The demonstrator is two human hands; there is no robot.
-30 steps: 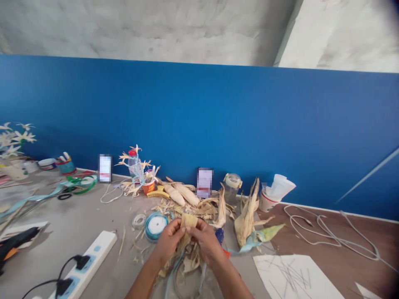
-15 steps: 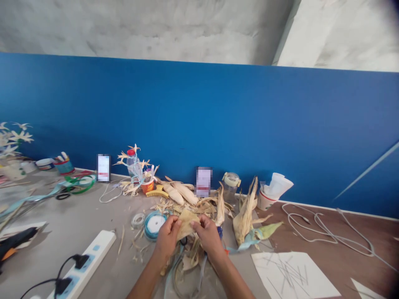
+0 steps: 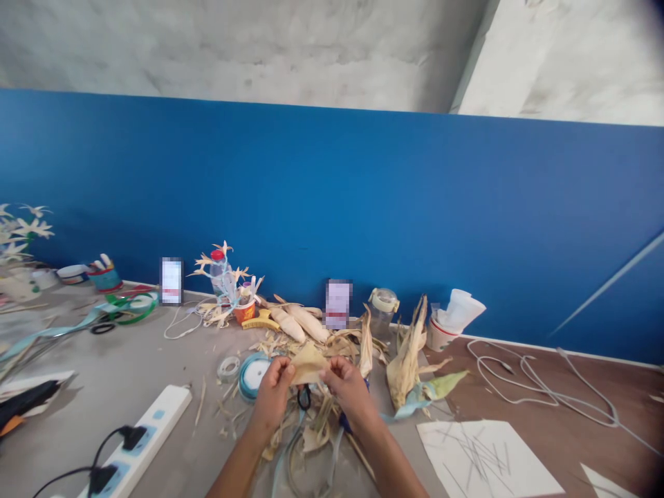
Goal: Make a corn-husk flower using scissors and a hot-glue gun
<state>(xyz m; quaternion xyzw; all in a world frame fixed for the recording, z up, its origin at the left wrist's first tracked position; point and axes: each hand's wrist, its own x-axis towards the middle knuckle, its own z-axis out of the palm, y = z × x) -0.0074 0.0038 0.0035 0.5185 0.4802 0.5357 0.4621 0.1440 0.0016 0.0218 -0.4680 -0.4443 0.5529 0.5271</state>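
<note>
Between both hands a piece of dried corn husk (image 3: 310, 362), tan and flattened, is held above the table. My left hand (image 3: 274, 389) pinches its left edge between thumb and fingers. On the opposite edge, my right hand (image 3: 348, 389) is closed in a similar pinch. A roll of blue ribbon (image 3: 254, 375) lies just left of my left hand, with a roll of clear tape (image 3: 229, 369) beside it. Under the hands are husk scraps (image 3: 317, 437) and a black scissor handle (image 3: 304, 397), partly covered.
Husk-wrapped cobs (image 3: 303, 322) and a yellow brush (image 3: 261, 321) lie behind. Upright husks (image 3: 405, 370) stand to the right, near a paper with thin sticks (image 3: 480, 456). A power strip (image 3: 145, 436) is at left. Cables (image 3: 544, 387) trail at right before a blue partition (image 3: 332, 200).
Both hands have tipped the corn husk and raised it slightly, so more of the scissor handle shows beneath. They still pinch its two sides.
</note>
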